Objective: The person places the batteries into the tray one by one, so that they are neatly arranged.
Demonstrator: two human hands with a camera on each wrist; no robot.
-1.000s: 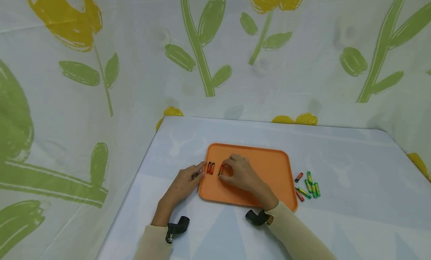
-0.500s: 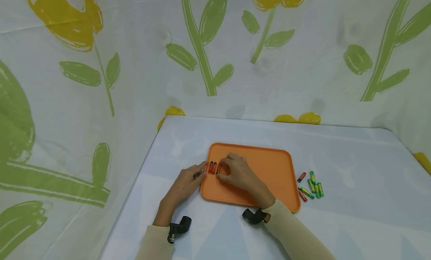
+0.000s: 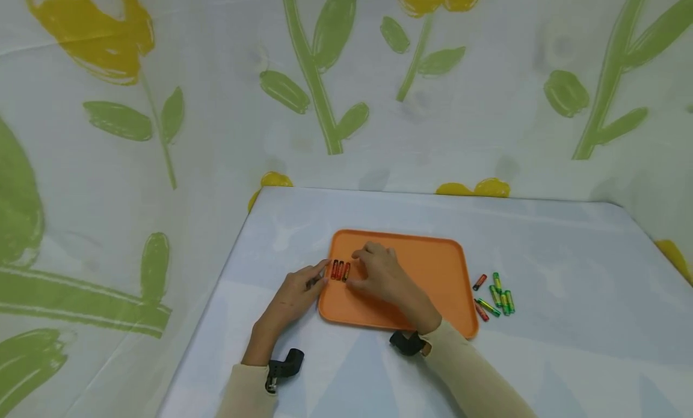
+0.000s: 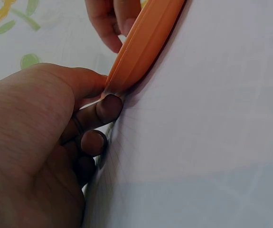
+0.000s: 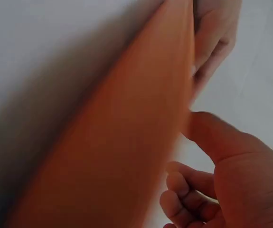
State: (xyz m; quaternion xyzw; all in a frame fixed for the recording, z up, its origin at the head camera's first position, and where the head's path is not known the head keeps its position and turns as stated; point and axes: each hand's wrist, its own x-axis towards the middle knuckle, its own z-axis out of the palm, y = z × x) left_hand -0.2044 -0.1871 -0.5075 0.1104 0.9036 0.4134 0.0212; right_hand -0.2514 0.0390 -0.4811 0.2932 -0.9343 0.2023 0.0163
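In the head view, an orange tray [image 3: 417, 249] lies on the table, with three red-and-black batteries standing side by side in a short row near its left rim: a left one [image 3: 334, 269], a middle one [image 3: 340, 270] and a right one [image 3: 347, 272]. My left hand [image 3: 292, 295] holds the tray's left rim; the left wrist view has its thumb [image 4: 91, 83] at the rim and a fingertip against the outer wall. My right hand [image 3: 381, 275] hovers over the tray, thumb and forefinger spread just right of the third battery. The right wrist view hides the batteries behind the tray wall.
Right of the tray, on the table [image 3: 568, 298], lie several green batteries [image 3: 505, 302] and two red ones, an upper red battery [image 3: 479, 282] and a lower red battery [image 3: 481, 311]. A flower-patterned cloth [image 3: 216, 105] hangs behind and to the left.
My right hand has moved left with the third red battery, set it beside the other two and parted its fingers from it. My left hand has stayed at the rim.
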